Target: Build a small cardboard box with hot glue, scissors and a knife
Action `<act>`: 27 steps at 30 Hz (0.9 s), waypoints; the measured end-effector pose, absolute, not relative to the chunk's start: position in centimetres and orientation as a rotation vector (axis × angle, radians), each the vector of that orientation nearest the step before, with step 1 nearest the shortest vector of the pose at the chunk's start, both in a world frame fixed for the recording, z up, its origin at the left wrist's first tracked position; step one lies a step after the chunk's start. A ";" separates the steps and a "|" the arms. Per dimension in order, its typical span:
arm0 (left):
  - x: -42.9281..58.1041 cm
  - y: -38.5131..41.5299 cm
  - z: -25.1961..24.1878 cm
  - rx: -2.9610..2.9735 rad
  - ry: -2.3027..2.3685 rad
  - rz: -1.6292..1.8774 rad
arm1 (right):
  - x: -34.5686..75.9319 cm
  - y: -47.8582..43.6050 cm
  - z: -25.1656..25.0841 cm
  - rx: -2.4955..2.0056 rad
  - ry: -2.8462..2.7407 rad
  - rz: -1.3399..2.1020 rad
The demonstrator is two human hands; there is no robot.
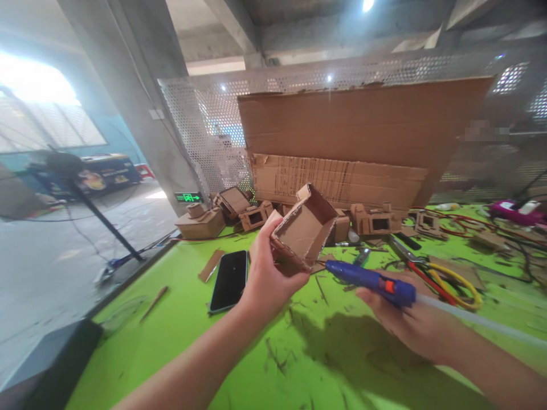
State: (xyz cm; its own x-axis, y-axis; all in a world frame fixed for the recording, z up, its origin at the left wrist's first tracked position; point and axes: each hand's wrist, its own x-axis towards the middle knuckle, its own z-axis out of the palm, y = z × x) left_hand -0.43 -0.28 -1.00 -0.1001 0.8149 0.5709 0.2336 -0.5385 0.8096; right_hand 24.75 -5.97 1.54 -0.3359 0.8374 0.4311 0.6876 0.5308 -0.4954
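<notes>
Cardboard box point(305, 219) held above the green surface point(128, 347), open side toward the wearer and tilted onto a corner, with the left hand point(268, 273) gripping from the left and below. Grip wide enough to span the side, probably so as to leave the lower right edge free.

Blue glue gun point(367, 282) in the right hand point(405, 310), grip wrapped around the handle, nozzle just beside the lowest corner; contact impossible to make out. Likely angled that way to aim at the seam. Pale glue stick point(478, 323) jutting from the rear, passing over the forearm.

Phone point(229, 282) flat beside the left hand, seemingly set out of the way. Red-and-yellow-handled tools point(429, 281) beyond the right hand, perhaps for easy reach. Small cardboard assemblies point(376, 219) along the back, before an upright cardboard sheet point(363, 125), apparently to free the front for working.
</notes>
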 end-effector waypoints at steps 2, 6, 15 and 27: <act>-0.4 -0.3 -1.0 1.741 1.154 1.645 | 24.9 -5.8 1.3 -1.245 -2.101 0.305; -0.5 -0.2 -1.1 1.754 1.156 1.645 | 25.0 -5.4 0.9 -1.249 -2.026 0.263; -1.1 0.4 1.1 1.520 1.047 1.798 | 25.8 -3.8 0.1 -1.463 -2.126 0.273; -2.2 1.6 1.3 1.421 1.078 1.954 | 24.3 -3.5 -1.8 -1.446 -2.413 0.633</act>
